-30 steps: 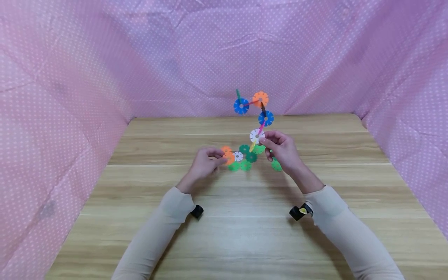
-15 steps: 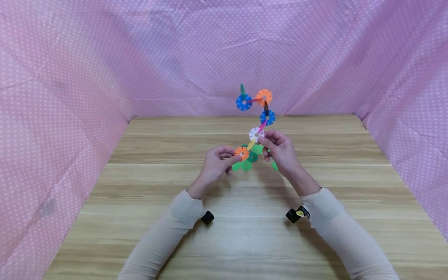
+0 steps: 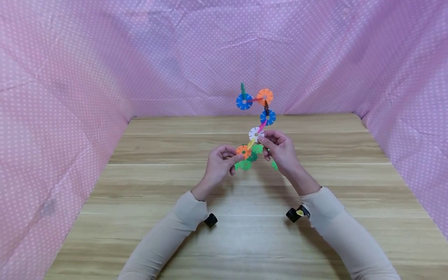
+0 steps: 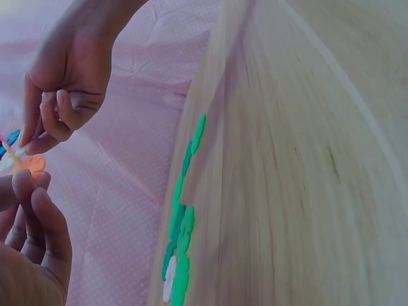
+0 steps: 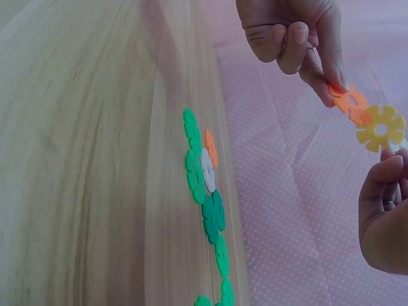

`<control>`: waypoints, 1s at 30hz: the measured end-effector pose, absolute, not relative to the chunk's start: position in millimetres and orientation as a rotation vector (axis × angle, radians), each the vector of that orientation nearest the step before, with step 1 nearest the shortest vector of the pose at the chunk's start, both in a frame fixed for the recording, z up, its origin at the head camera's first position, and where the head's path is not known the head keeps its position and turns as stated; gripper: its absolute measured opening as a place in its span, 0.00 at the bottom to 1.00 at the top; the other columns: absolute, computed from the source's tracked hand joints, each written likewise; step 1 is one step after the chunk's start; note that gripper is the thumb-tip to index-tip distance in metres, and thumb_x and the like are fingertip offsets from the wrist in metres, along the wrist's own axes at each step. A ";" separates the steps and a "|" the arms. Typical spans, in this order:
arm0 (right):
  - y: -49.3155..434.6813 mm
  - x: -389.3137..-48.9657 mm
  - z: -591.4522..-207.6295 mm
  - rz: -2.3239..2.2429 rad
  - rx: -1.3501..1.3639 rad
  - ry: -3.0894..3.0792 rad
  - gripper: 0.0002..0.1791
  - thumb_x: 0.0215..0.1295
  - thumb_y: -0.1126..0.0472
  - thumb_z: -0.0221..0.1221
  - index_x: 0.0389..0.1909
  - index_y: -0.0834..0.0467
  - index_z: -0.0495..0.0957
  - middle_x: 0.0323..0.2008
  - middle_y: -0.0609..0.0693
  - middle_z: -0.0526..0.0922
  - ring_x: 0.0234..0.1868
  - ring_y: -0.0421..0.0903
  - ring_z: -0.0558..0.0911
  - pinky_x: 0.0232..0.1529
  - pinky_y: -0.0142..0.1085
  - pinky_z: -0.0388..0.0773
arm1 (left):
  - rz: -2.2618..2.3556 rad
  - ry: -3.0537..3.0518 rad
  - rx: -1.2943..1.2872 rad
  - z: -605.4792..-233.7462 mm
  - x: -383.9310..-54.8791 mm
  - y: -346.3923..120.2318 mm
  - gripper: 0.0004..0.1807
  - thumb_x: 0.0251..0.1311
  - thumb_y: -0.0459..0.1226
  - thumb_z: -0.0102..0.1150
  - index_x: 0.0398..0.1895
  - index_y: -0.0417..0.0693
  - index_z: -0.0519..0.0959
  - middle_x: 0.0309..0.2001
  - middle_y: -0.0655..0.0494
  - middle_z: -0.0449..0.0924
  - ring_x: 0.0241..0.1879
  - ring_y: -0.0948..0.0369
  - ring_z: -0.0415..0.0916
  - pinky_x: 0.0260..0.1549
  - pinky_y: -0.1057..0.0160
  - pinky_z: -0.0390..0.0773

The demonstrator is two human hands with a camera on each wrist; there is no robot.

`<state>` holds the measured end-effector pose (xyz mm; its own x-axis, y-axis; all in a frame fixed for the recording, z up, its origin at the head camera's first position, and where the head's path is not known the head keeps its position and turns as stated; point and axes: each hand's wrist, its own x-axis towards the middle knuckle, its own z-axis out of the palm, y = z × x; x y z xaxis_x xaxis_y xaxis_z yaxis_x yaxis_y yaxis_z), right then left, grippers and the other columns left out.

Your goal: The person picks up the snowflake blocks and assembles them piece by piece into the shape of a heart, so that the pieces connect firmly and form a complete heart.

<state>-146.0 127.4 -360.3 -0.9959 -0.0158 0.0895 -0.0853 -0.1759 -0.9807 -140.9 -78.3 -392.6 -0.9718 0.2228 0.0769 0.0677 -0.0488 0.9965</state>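
My left hand pinches an orange slotted disc between thumb and fingers. My right hand grips a white slotted disc, part of a raised chain. From the white disc a pink disc leads up to a blue disc, then brown, orange, red, blue and green discs. Below the white one sits a yellow disc, seen face-on in the right wrist view. There the orange disc's edge meets the yellow disc's edge; whether their slots interlock I cannot tell.
Under the hands, loose green discs lie flat on the wooden table. A white disc and another orange disc lie among them in the right wrist view. Pink dotted cloth hangs around the table's back and sides.
My left hand has lifted the orange disc rightward from the loose discs up to the yellow disc. The chain in my right hand has tilted slightly and otherwise stayed in place.
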 end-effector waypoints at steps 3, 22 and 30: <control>128.5 -146.3 -358.8 2.359 0.116 -1.991 0.08 0.71 0.67 0.61 0.43 0.70 0.77 0.30 0.49 0.84 0.18 0.40 0.70 0.17 0.28 0.71 | 2.170 2.101 0.317 -392.0 -140.8 -76.4 0.10 0.62 0.34 0.69 0.40 0.36 0.79 0.33 0.41 0.85 0.13 0.62 0.68 0.16 0.68 0.73; 134.2 -147.2 -359.6 2.407 0.150 -2.008 0.04 0.71 0.71 0.59 0.35 0.64 0.75 0.29 0.51 0.85 0.16 0.40 0.67 0.16 0.28 0.67 | 2.322 1.921 0.221 -399.6 -137.4 -67.0 0.06 0.61 0.26 0.67 0.32 0.40 0.77 0.28 0.55 0.85 0.13 0.64 0.66 0.15 0.69 0.68; 129.9 -146.7 -359.9 2.456 0.103 -1.894 0.04 0.70 0.72 0.59 0.34 0.63 0.76 0.27 0.50 0.85 0.16 0.39 0.66 0.16 0.28 0.66 | 2.355 1.868 0.153 -397.2 -137.5 -63.1 0.08 0.62 0.25 0.66 0.31 0.44 0.77 0.27 0.55 0.86 0.12 0.65 0.65 0.14 0.70 0.67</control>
<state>-146.7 129.9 -359.9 -0.9971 -0.0107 0.0758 -0.0706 -0.2545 -0.9645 -137.5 -63.1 -397.2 -0.9861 0.1660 -0.0022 -0.0399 -0.2246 0.9736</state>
